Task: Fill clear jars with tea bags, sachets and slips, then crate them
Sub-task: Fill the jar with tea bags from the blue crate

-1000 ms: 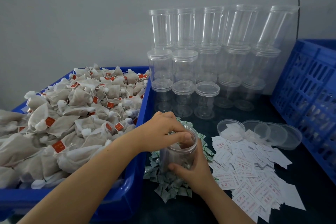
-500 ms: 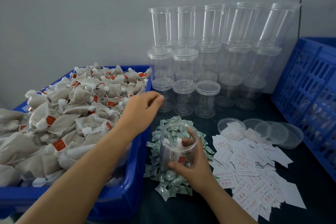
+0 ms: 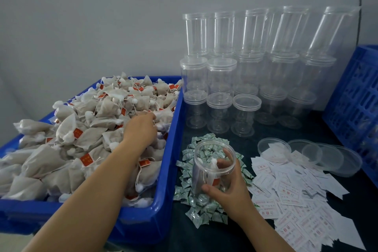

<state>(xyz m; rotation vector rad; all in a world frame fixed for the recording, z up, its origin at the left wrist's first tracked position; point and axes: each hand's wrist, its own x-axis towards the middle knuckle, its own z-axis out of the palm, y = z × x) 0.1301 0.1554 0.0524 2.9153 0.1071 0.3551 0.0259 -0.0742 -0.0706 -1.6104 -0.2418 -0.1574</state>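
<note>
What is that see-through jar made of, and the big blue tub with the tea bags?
The clear round jar looks like smooth, glossy plastic: the fingers show straight through its wall. The big blue tub seems hard, shiny, solid-coloured plastic, with light glinting along its rim.

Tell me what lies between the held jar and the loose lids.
In the head view, white paper slips and bare dark table lie between the jar and the lids.

Glossy blue plastic tub (image 3: 169, 206) heaped with matt gauzy mesh tea bags (image 3: 81, 129); right of tub, clear smooth plastic jar (image 3: 212, 170), crinkly glossy sachets (image 3: 202, 210), matt paper slips (image 3: 296, 200).
</note>
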